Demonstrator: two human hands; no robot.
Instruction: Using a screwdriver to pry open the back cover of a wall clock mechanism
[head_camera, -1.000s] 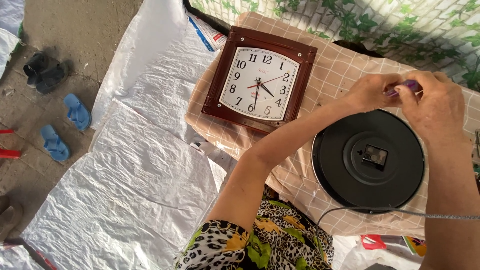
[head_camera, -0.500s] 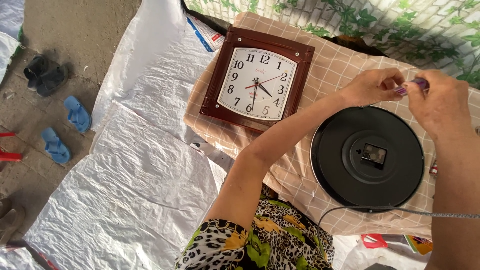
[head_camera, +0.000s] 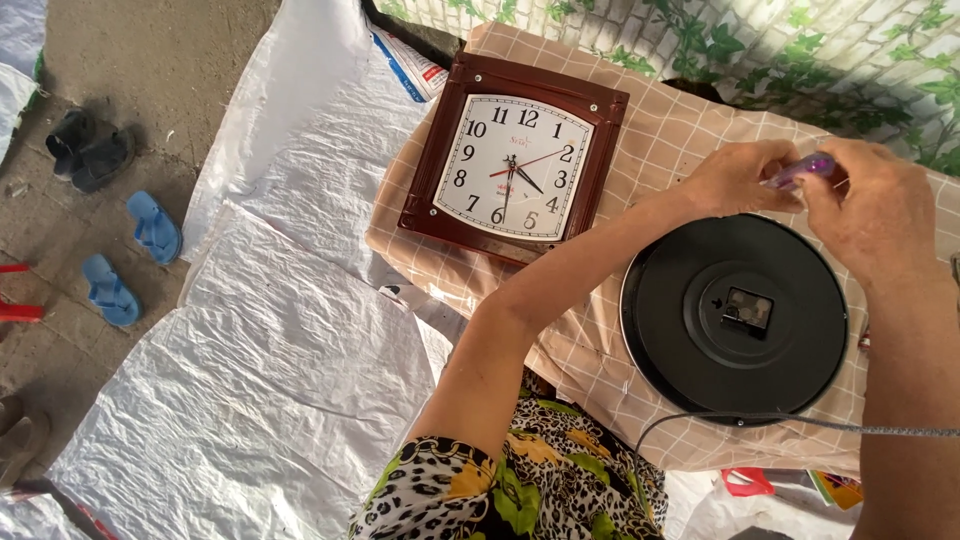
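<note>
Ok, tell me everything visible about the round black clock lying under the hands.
The round black clock lies flat, back side up, on the beige checked cloth, right of the square brown wall clock. It looks like matte black plastic, with a raised inner disc and a small square movement housing near the middle. A thin light rim shows along its left edge. A grey cord crosses its lower edge. The left hand and right hand hover just above its top, holding a small purple object; neither clearly touches it.

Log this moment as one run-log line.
left hand: on purple tool | right hand: on purple tool | below: round black clock, back up | beside: square brown clock, face up
</note>
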